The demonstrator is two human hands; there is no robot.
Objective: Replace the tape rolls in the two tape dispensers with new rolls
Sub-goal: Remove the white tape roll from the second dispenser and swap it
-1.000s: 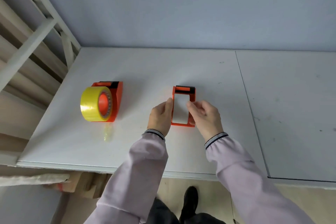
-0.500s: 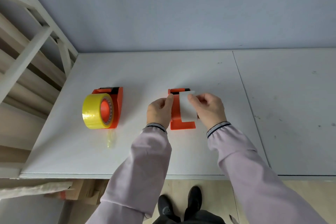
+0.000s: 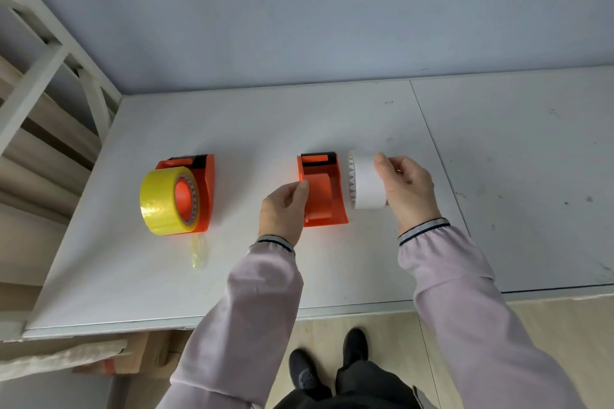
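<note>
Two orange tape dispensers lie on the white table (image 3: 332, 116). The left dispenser (image 3: 204, 196) carries a yellow tape roll (image 3: 162, 201) on its hub. The middle dispenser (image 3: 324, 191) has a bare orange hub. My left hand (image 3: 284, 209) grips its left side at the hub. My right hand (image 3: 407, 191) holds a white tape roll (image 3: 365, 181) just to the right of that dispenser, off the hub, with its patterned core edge facing the dispenser.
A loose strip of yellow tape (image 3: 198, 251) lies on the table in front of the left dispenser. A white frame (image 3: 50, 53) stands at the left edge. A seam (image 3: 438, 156) divides the tabletop at right. Cardboard (image 3: 116, 359) sits below the table's front edge.
The white roll has come off the middle dispenser's hub, and my right hand has carried it to the right. My left hand stays on the dispenser.
</note>
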